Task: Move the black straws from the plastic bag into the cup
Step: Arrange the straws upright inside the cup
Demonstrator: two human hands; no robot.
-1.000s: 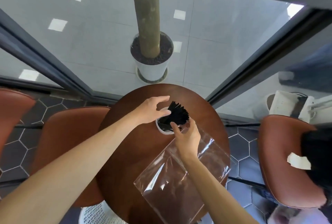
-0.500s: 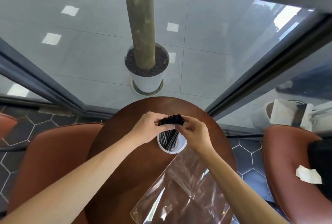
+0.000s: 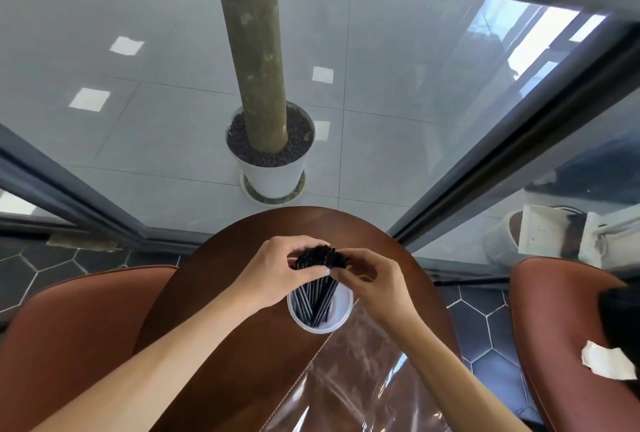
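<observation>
Holding the bundle of black straws [image 3: 320, 258] from both sides here: my left hand [image 3: 277, 270] pinches the top ends with thumb and fingers, and my right hand [image 3: 372, 277] pinches the same ends from the other side. Lower ends of the straws sit inside the white cup [image 3: 320, 307], fanned a bit against its rim. That cup stands around the middle of the round wooden table [image 3: 214, 345], so plenty of bare wood to its left and far side. Clear plastic bag [image 3: 353, 383] lies flat just beside the cup on the near right, running toward the table's near edge. Brown chairs [image 3: 69, 334] flank both sides.
</observation>
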